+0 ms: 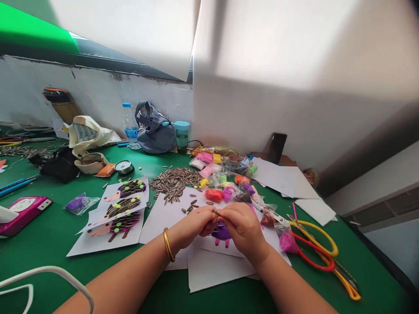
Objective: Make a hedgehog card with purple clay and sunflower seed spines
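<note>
Table (176, 292): green, flat; it bears the work and should give firm support. Paper (212, 272): white sheets, overlapping under both hands. Judged thin and light, liable to slide or crease; hold by a bare margin.

Right hand (244, 229): above the paper, nearly closed, thumb and forefinger brought together on a small striped object, apparently a seed. Left hand (194, 224): fingers curled inward, tips meeting those of the right hand. Whether the left tips also grip the seed cannot be told.

Seed pile (176, 181): on the table, beyond the left hand, with a few strays on the paper. Judged loose and prone to scatter; pick single pieces from the edge.

Clay body (222, 233): purple, on the paper below the fingertips, partly hidden by both hands. Judged soft and easily dented; avoid bearing on the face, and move it by its sheet.

Seed (216, 213): between the fingertips. Judged very light, with a stiff, smooth shell that may slip or crack under hard pressure. Grip across the broad sides, near one end, with light fingertip force.
</note>
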`<act>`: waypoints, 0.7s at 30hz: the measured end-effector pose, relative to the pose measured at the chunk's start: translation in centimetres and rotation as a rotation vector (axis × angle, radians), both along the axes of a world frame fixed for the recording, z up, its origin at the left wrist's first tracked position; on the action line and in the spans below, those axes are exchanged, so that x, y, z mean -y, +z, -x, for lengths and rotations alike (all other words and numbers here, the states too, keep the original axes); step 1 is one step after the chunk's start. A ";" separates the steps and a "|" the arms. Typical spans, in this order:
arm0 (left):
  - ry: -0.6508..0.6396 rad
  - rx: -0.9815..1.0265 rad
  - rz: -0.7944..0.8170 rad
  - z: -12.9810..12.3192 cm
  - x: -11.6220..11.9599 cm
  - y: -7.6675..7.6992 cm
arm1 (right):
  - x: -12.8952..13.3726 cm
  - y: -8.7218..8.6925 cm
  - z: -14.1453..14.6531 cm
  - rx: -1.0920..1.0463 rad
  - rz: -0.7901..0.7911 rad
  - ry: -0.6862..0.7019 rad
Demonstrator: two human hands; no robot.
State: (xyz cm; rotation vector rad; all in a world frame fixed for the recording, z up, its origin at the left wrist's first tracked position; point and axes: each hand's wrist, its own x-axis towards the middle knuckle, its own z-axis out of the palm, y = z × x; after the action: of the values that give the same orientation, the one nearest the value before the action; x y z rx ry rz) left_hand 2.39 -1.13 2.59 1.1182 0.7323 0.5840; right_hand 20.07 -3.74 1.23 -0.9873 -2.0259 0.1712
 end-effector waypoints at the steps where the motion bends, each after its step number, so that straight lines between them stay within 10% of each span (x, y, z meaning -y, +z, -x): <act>1: -0.007 0.027 0.038 0.0 -0.1 -0.1 | 0.0 0.0 0.1 0.012 -0.006 0.007; 21: 0.035 -0.043 -0.060 -0.1 0.1 0.2 | 0.1 -0.2 0.8 -0.152 0.155 -0.030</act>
State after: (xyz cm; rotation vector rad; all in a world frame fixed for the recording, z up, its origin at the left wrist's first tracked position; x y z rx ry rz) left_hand 2.54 -1.24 2.81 1.1789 0.7769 0.6165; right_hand 19.22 -3.83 1.00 -1.0666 -1.8801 0.3804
